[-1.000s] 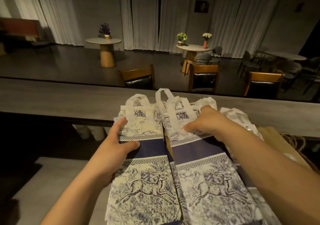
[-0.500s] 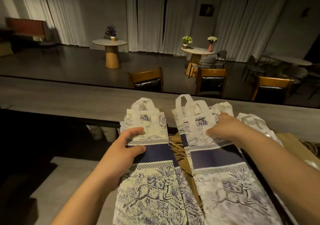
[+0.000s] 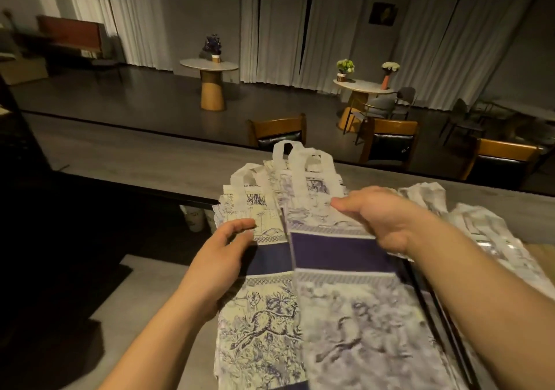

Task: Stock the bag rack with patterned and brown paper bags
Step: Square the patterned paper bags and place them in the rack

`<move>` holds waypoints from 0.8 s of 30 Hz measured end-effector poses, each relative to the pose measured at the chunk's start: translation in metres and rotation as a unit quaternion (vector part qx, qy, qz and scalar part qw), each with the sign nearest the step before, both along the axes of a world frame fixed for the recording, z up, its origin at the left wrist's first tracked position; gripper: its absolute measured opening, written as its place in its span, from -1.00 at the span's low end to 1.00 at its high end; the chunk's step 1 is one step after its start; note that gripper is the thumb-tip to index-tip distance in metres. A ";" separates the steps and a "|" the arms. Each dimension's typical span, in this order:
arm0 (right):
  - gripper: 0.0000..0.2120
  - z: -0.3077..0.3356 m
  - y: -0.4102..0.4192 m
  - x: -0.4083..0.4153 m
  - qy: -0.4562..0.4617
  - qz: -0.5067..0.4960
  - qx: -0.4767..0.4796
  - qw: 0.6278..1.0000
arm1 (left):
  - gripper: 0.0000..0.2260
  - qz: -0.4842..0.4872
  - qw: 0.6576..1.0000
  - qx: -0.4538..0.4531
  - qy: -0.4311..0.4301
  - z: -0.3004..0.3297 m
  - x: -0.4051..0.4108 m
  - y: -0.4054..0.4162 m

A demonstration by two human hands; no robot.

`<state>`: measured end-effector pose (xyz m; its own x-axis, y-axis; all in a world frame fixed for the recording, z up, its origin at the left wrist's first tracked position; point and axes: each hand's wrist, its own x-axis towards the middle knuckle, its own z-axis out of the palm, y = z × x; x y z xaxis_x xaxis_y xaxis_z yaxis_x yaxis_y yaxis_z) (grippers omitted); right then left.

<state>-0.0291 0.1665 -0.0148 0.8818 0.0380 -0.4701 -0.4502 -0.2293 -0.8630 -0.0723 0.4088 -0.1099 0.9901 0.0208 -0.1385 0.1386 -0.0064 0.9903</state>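
Two stacks of patterned bags side by side, dead centre. Left hand (image 3: 220, 257) flat against the outer edge of the left stack (image 3: 259, 323), fingers loose and spread, thumb up on the pale print, nothing pinched in it. Right hand (image 3: 380, 218) down on the right stack (image 3: 354, 329), fingers curled over its upper part; whether anything is actually pinched there, cannot tell, the fingertips being buried in blur. Right stack overlapping the left along the inner seam, lapping over it just beside the left thumb. Purple band (image 3: 339, 253) straight across both stacks, directly under the right palm. Below the wrists, leaping animal print in blue on cream, sharp on the left, smeared on the right. Just past the right fingertips, white loop handles (image 3: 295, 164) sticking up and fanned. Out beyond the right forearm, more patterned bags (image 3: 486, 233) lying loose, and a sliver of brown paper (image 3: 540, 257) at the far right edge. Under the left forearm, a grey lower surface (image 3: 150, 281). Beyond the handles, a long grey counter (image 3: 135, 158) running the full width. Behind it, wooden chairs (image 3: 277, 131) with dark seats tucked close. Farther off, a round pedestal table (image 3: 211, 84) with a dark plant, another round table (image 3: 360, 89) with flowers to the right. White curtains (image 3: 279, 26) along the back wall.
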 end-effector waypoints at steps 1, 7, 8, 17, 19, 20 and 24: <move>-0.82 -0.010 0.021 0.000 0.000 0.019 -0.012 1.000 | -0.80 -0.010 1.000 -0.020 0.008 -0.001 0.001 0.002; -0.32 -0.050 0.110 0.000 -0.128 0.073 -0.103 0.984 | -0.32 -0.016 0.991 -0.121 -0.063 -0.021 -0.001 0.024; -0.24 -0.051 0.118 0.001 -0.138 0.091 -0.108 0.980 | -0.30 -0.001 0.990 -0.128 -0.067 -0.026 0.001 0.034; -0.54 -0.075 0.201 0.002 -0.261 0.207 -0.215 0.918 | -0.60 0.225 0.937 -0.267 -0.004 -0.060 0.002 0.086; -0.63 -0.086 0.222 -0.004 -0.283 0.238 -0.274 0.888 | -0.56 0.273 0.903 -0.328 0.046 -0.067 0.004 0.100; -0.64 -0.094 0.235 -0.007 -0.290 0.263 -0.309 0.867 | -0.52 0.287 0.881 -0.369 0.066 -0.074 0.007 0.109; -0.66 -0.130 0.276 -0.017 -0.339 0.334 -0.407 0.780 | -0.40 0.303 0.853 -0.382 0.185 -0.103 0.009 0.143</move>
